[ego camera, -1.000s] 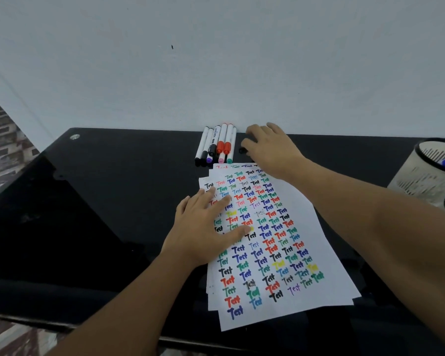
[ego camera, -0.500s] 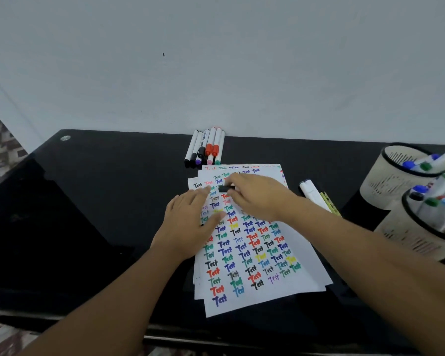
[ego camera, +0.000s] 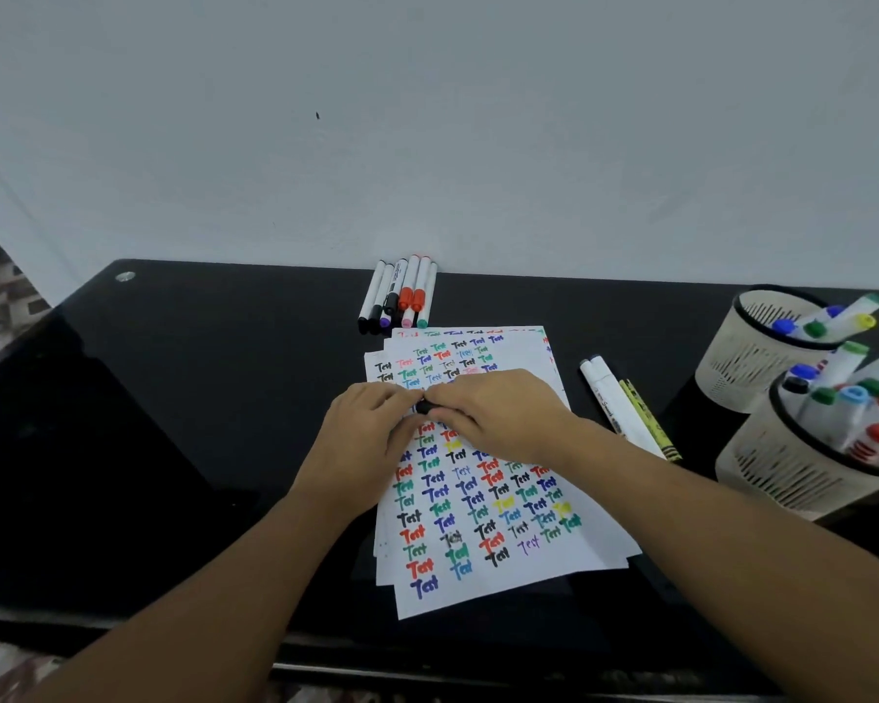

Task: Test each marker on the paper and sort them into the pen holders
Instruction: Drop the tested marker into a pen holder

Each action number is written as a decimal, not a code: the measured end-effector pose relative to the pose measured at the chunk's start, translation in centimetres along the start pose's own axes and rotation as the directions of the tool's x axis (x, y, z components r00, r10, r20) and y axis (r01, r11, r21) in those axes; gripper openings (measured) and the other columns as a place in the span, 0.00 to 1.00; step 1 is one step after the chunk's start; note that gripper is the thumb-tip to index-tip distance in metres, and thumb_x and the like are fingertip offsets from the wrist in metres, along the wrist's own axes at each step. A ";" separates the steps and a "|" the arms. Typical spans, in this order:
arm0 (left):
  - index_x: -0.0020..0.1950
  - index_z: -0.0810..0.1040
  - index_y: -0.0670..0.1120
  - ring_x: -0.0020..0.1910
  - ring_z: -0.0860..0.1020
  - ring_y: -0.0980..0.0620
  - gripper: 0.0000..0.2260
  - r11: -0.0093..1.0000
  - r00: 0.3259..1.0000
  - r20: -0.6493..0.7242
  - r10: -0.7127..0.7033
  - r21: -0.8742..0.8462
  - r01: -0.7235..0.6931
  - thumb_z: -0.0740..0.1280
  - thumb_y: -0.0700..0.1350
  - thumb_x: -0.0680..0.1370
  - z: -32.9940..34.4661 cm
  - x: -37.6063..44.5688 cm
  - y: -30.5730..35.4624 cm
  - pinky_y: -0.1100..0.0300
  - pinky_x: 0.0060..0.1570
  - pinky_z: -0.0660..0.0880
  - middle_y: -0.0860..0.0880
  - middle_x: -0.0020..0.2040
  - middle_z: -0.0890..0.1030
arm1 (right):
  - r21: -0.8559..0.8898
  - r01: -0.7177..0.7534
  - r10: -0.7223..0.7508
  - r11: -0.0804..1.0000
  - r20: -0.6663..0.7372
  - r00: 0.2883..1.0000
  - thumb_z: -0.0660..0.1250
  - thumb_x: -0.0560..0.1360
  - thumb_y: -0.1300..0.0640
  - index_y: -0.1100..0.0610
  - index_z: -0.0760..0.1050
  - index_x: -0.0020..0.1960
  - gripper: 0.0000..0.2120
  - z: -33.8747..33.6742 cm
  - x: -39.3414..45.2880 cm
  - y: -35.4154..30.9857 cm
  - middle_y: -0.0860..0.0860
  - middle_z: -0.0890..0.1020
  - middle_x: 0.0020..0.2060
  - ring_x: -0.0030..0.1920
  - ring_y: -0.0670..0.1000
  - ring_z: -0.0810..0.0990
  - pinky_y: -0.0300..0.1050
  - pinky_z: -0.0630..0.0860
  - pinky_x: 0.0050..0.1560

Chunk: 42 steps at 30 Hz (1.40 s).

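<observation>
Over the middle of the stacked paper (ego camera: 483, 525), the right hand (ego camera: 498, 413) curls round a black-capped marker (ego camera: 424, 407) while the left hand (ego camera: 364, 433) pinches its cap end, both meeting low above the sheet, probably so the cap can be pulled and the tip tried at once. Untested markers (ego camera: 399, 295) lie in a row against the wall, within reach, and two pen holders (ego camera: 752, 347) stand well to the right, already holding sorted markers, which leaves the sheet free for writing.
</observation>
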<state>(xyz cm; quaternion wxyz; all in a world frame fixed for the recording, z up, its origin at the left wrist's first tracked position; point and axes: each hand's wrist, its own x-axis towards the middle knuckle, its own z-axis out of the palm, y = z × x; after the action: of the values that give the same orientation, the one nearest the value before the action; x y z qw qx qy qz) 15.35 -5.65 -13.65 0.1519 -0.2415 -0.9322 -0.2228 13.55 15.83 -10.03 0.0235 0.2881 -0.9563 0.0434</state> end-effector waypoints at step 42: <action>0.77 0.64 0.67 0.78 0.55 0.53 0.22 0.994 0.953 0.287 -0.097 0.070 0.080 0.52 0.65 0.83 -0.4 0.5 0.2 0.48 0.77 0.50 0.56 0.78 0.60 | 0.840 -0.350 0.774 0.415 -0.123 0.621 0.65 0.83 0.44 0.55 0.81 0.53 0.15 1.2 0.5 5.4 0.47 0.84 0.44 0.46 0.47 0.84 0.45 0.80 0.47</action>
<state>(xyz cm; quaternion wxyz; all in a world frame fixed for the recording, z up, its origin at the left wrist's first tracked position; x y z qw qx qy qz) 15.05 -5.49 -13.06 0.0103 -0.2250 -0.9603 -0.1646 10.10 19.87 -11.56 0.1314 -0.1067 -0.8428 0.5109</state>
